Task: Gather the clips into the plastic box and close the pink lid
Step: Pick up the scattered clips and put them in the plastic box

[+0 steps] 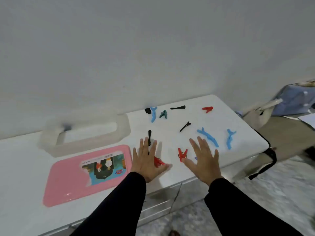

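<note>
- Overhead, in the head view, both hands are seen spread flat above the white table (221, 116), palms down, fingers wide apart, with nothing held in either grip.
- The left hand (147, 160) is held over a red clip (159, 162), which is partly hidden under its fingers; a black clip (149, 137) lies just beyond its fingertips.
- The right hand (203, 161) is placed just right of a second red clip (182, 155), which lies between the two hands; whether the thumb touches it cannot be told.
- A long blue clip (208, 137) is seen just beyond the right hand, and another blue clip (229, 138) further right, near the table edge.
- Farther back, well apart from both hands, are scattered a slim black clip (185, 126), a blue clip (153, 114), a teal clip (163, 114), a flat black clip (178, 107) and a red clip (207, 109).
- The clear plastic box (51, 145) is set open at the left by the wall, with no clips made out inside.
- The pink lid (68, 181) lies flat on the table in front of the box, just left of the left hand.
</note>
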`<action>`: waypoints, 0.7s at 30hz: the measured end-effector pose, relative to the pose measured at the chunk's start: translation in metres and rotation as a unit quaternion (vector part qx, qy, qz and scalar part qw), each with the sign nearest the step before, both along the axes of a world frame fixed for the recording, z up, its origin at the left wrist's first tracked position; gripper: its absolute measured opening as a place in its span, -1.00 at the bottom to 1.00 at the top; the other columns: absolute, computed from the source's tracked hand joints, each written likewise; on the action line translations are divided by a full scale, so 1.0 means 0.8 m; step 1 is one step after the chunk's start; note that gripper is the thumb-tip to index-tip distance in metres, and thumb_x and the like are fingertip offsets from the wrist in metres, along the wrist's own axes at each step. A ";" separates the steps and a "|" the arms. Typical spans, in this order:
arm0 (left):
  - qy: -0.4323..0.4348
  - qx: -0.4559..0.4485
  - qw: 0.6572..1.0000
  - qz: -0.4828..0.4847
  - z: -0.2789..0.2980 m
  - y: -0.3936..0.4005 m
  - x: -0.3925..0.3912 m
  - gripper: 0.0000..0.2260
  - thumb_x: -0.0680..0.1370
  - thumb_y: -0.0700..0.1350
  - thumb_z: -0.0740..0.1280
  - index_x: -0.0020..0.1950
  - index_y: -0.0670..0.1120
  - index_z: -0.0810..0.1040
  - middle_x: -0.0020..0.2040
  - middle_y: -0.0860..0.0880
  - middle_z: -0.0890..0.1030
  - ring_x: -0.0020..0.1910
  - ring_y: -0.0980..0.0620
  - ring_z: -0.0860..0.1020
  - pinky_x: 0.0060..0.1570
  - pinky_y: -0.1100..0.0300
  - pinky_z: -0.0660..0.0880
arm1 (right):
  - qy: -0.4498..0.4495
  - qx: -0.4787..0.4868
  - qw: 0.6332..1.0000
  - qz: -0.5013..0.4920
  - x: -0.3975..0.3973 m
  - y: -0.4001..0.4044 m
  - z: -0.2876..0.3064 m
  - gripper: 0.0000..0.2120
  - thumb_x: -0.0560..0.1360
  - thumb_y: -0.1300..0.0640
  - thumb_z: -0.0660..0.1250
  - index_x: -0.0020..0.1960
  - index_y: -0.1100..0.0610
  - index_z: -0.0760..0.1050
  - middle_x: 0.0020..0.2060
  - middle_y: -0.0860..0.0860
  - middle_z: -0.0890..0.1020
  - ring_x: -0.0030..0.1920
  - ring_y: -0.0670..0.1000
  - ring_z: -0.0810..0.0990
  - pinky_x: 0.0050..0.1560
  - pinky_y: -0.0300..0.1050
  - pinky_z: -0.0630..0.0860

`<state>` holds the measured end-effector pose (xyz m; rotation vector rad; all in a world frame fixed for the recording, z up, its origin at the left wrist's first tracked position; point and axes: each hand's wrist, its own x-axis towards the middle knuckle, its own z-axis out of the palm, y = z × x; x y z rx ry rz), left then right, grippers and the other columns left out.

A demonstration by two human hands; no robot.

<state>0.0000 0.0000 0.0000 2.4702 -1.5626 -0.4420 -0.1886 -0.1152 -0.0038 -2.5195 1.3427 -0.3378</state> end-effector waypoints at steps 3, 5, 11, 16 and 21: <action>0.006 0.022 1.000 0.022 -0.015 -0.009 -0.007 -0.09 0.39 0.44 0.10 0.55 0.00 -0.17 0.56 -0.15 -0.26 0.52 -0.13 -0.31 0.48 -0.21 -0.17 | 0.045 0.057 0.997 0.032 -0.008 -0.010 -0.015 -0.22 0.36 -0.44 0.04 0.50 -0.20 -0.02 0.56 -0.06 -0.03 0.55 -0.02 -0.10 0.47 0.28 -0.09; 0.014 0.011 0.999 0.047 -0.026 -0.016 -0.007 -0.15 0.45 0.38 0.12 0.55 -0.01 -0.14 0.56 -0.16 -0.24 0.52 -0.14 -0.30 0.49 -0.21 -0.16 | 0.036 0.043 0.997 0.053 -0.011 -0.016 -0.027 -0.21 0.33 -0.47 -0.03 0.49 -0.22 0.01 0.56 -0.07 0.00 0.55 -0.01 -0.07 0.46 0.27 -0.05; -0.015 -0.033 0.992 0.122 -0.039 -0.056 0.000 -0.36 0.54 0.25 0.07 0.53 -0.03 0.07 0.57 -0.17 -0.02 0.54 -0.17 -0.09 0.47 -0.17 0.02 | 0.033 0.001 0.991 0.128 0.011 -0.051 -0.039 -0.36 0.41 -0.39 0.04 0.44 -0.24 0.17 0.53 0.00 0.17 0.53 0.09 0.09 0.39 0.30 0.14; -0.077 -0.087 0.980 0.164 -0.040 -0.077 0.008 -0.47 0.41 0.19 0.02 0.18 -0.06 0.52 0.20 -0.14 0.50 0.19 -0.23 0.41 0.06 -0.10 0.40 | -0.003 -0.106 0.980 0.166 0.031 -0.070 -0.047 -0.59 0.44 -0.25 0.15 0.18 -0.12 0.52 0.27 0.05 0.54 0.24 0.10 0.50 0.04 0.09 0.46; -0.095 -0.095 0.973 0.188 -0.038 -0.091 0.017 -0.81 0.50 -0.08 0.21 -0.04 -0.16 0.52 -0.05 -0.14 0.56 -0.08 -0.20 0.51 -0.22 0.03 0.35 | -0.021 -0.129 0.975 0.178 0.048 -0.081 -0.048 -0.69 0.42 -0.18 0.17 -0.05 0.01 0.50 -0.04 0.02 0.57 -0.06 0.09 0.53 -0.18 -0.09 0.41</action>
